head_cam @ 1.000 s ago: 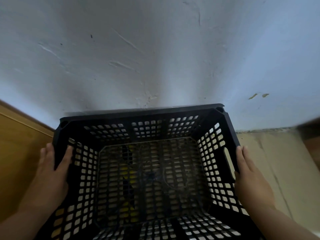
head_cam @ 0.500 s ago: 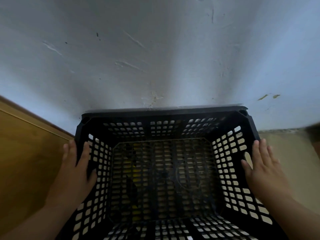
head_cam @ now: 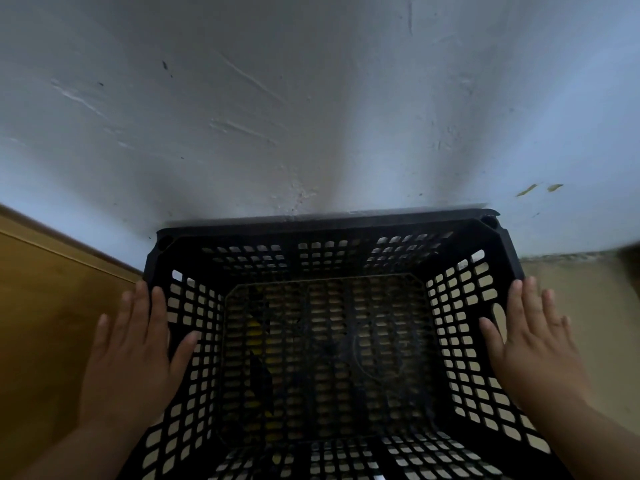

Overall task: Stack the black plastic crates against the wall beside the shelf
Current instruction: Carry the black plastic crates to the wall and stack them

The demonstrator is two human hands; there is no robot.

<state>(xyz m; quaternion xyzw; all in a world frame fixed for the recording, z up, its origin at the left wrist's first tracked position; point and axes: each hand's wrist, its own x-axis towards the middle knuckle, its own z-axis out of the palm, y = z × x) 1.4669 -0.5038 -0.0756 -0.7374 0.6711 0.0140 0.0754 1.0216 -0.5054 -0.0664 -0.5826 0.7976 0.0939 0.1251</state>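
Note:
A black perforated plastic crate (head_cam: 329,233) fills the lower middle of the head view, its far rim touching the white wall (head_cam: 311,98). Through its slotted bottom I make out another dark grid and yellow patches below. My left hand (head_cam: 135,355) lies flat over the crate's left rim with straight, spread fingers and the thumb inside the wall. My right hand (head_cam: 530,344) is spread flat along the right rim, fingers pointing at the wall. Neither hand curls round anything.
A brown wooden shelf side (head_cam: 45,323) stands right beside the crate on the left. Beige floor (head_cam: 581,306) shows to the right, meeting the wall at a rough seam. A dark object (head_cam: 632,258) sits at the right edge.
The crate has slid towards the wall and sits against it. Both hands have let go of the side rims and now lie with straight, spread fingers. The view has shifted, with the crate further right.

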